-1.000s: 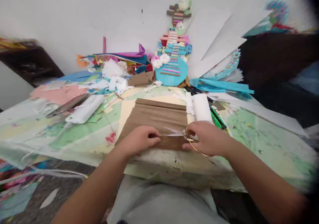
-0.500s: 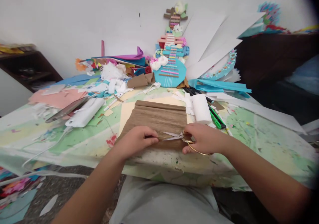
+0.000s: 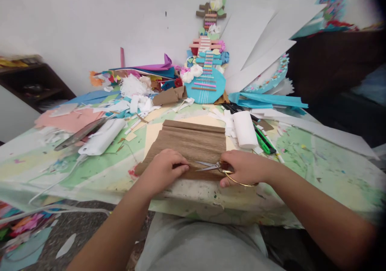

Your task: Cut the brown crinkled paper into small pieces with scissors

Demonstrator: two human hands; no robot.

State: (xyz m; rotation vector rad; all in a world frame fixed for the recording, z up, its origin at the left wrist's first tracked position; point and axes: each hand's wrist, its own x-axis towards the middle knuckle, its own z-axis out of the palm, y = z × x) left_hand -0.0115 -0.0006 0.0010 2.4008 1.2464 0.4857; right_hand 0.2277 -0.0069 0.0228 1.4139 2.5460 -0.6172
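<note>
A sheet of brown crepe paper [image 3: 193, 140] with ridges and a folded far edge lies in front of me on the table. My left hand [image 3: 165, 168] rests on its near left part, thumb and fingers pinched together at the paper. Gold-handled scissors [image 3: 209, 166] are gripped in my right hand [image 3: 243, 169], their handles partly hidden by the fingers. The blades are parted a little and point left over the paper's near part, with the tips close to my left fingertips. Whether a blade runs under the paper I cannot tell.
A white roll [image 3: 245, 129] and a green cutter [image 3: 263, 140] lie right of the paper. On the left are a white power strip [image 3: 104, 136] with a cord and a dark flat object [image 3: 78, 134]. Paper scraps and a blue paper guitar [image 3: 206, 86] stand behind.
The view has shifted slightly. Both hands, the scissors and the brown crepe paper keep almost the same places relative to each other.
</note>
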